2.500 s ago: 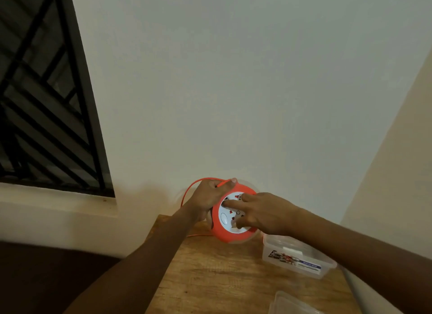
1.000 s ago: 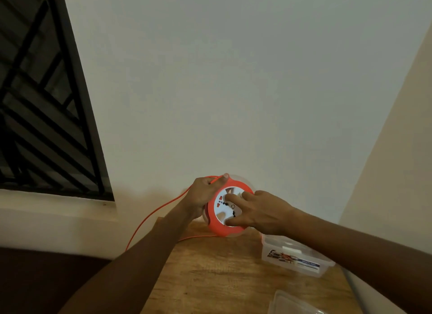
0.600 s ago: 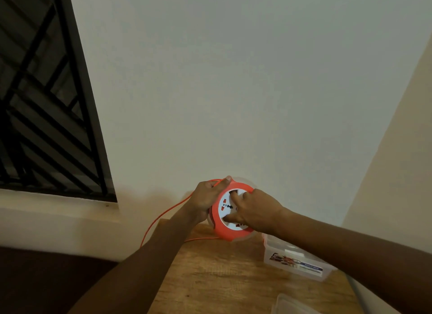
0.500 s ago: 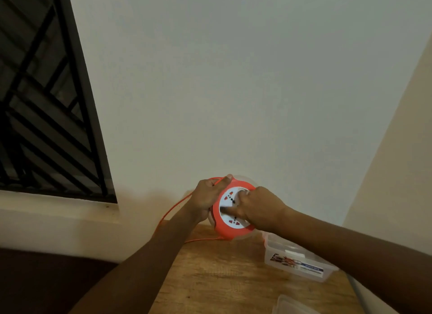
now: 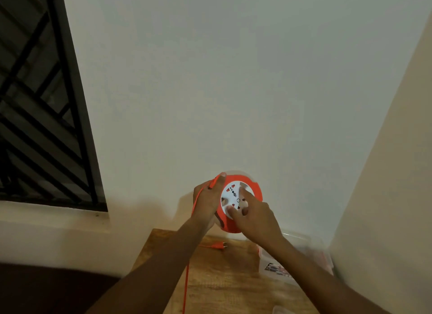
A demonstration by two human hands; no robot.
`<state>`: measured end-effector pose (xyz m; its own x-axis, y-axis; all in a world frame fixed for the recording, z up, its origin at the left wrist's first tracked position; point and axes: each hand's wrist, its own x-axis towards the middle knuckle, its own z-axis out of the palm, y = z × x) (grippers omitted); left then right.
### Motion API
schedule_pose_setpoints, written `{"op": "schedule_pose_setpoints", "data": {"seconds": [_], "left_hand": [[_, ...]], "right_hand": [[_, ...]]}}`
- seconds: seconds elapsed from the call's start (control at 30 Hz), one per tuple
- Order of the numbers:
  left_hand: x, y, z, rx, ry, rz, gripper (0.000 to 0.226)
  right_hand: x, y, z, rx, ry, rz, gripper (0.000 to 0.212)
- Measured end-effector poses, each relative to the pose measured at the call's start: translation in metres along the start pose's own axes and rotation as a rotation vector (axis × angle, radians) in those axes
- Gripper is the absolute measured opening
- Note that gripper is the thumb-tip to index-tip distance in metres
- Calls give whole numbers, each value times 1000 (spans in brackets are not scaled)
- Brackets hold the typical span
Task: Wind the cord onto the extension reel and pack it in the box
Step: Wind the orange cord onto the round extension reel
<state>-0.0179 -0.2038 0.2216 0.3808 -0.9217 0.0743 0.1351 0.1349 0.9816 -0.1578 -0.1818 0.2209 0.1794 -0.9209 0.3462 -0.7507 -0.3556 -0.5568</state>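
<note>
Head view takes in mostly bare pale wall (image 5: 233,79), meeting a cream side wall (image 5: 397,173) in a corner on the right, with a dark window and its slanted black grille (image 5: 42,115) on the left above a light ledge. Low in the frame sits a wooden table (image 5: 222,278), its grain warm brown, pushed up near the corner.

Over the table's far edge the orange extension reel (image 5: 253,192) is held up on edge, white socket face toward the camera. The left hand (image 5: 207,201) is wrapped around the reel's left rim, thumb up along the top, the orange cord (image 5: 187,278) passing under its fingers and dropping down across the table toward the bottom of the frame. The right hand (image 5: 254,217) is partly curled, fingertips pressed on the white face. The cord's plug (image 5: 219,245) lies on the wood just below the reel. A clear plastic box (image 5: 304,255), blurred, rests on the table at the right, by the side wall.
</note>
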Motion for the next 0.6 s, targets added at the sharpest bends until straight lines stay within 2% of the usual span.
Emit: {"op": "schedule_pose_setpoints", "data": {"seconds": [0.07,0.13,0.2,0.33,0.47,0.6], "left_hand": [[3,-1,-6,14,-32,-41,34],[5,-1,-9,52,-98,-78,39],[4,-2,-12,69,-152,-90,37],[5,-1,-18,102,-224,-78,35],[5,1,-18,150,-295,-94,38],[6,6,-16,165,-347,-128,42]], "right_hand": [[-4,8,-9,-340,70,-276,48],[-2,15,-17,-561,-34,-537,40],[2,21,-24,-692,-181,-733,47],[12,24,-42,-785,-272,-930,61],[16,22,-52,-926,-389,-1162,53],[21,12,-64,-1034,-447,-1140,52]]}}
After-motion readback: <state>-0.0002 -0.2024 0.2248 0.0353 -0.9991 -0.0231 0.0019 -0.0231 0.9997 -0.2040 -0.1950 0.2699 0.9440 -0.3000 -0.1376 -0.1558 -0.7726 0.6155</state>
